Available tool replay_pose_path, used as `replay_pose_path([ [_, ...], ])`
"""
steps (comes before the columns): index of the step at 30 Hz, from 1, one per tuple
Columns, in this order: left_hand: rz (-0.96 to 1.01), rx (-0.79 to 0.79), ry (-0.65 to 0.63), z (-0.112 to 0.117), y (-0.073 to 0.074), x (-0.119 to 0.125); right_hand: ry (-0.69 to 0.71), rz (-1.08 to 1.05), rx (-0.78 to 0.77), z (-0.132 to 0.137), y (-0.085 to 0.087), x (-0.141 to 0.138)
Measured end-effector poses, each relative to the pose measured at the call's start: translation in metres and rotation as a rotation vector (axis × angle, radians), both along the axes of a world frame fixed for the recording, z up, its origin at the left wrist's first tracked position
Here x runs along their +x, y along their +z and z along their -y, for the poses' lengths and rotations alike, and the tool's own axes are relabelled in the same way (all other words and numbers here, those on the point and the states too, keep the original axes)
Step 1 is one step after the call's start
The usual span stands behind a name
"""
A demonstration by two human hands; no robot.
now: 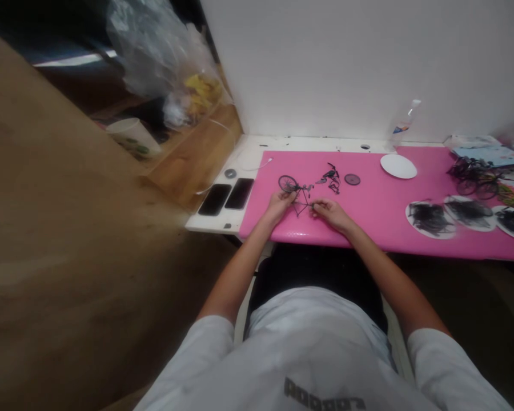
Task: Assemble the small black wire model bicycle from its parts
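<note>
Nearest: light shirt (pixel 300 342) and both forearms, reaching to the pink mat (pixel 278 228). Left hand (pixel 281 205) closed narrow, pinching a small black bicycle model (pixel 302 209) just below its spoked wheel (pixel 287 183). Right hand (pixel 332 214) likewise narrow, fingertips pinching the model's right end; exact part gripped too small to tell. Model sits between the two hands, near the mat's front edge. To the right, plates (pixel 449 231) bearing black parts; to the left, two phones (pixel 227 197) side by side. Just beyond the hands: loose black pieces (pixel 333 178), then a dark disc (pixel 352 180) beside them. Farther right: a cluster of dark bicycles (pixel 475 178) and a white plate (pixel 398 166). Farthest: clear bottle (pixel 405 123), upright near the wall (pixel 346 68).
</note>
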State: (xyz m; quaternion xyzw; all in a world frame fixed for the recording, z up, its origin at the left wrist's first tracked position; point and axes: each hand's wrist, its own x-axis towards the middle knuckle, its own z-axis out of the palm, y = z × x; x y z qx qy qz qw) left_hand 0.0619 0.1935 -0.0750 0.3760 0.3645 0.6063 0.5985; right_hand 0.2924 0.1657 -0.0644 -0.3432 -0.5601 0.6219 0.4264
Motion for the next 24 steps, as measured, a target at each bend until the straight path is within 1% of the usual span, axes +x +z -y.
replay_pose_path([
  [6,-0.025,0.019,-0.027,-0.0021,-0.0047,-0.0017,0.012,-0.034,-0.024,0.0011,0.0001,0.0005],
  [11,-0.036,0.050,-0.059,-0.0023,-0.0058,-0.0028,0.040,-0.013,-0.021,0.0016,0.0009,0.0031],
  [19,-0.054,0.067,-0.068,-0.0026,-0.0084,-0.0029,0.087,0.055,0.075,-0.0004,0.0007,0.0073],
  [24,-0.068,0.079,-0.072,-0.0034,-0.0101,-0.0032,0.097,0.060,0.072,0.0003,0.0012,0.0085],
])
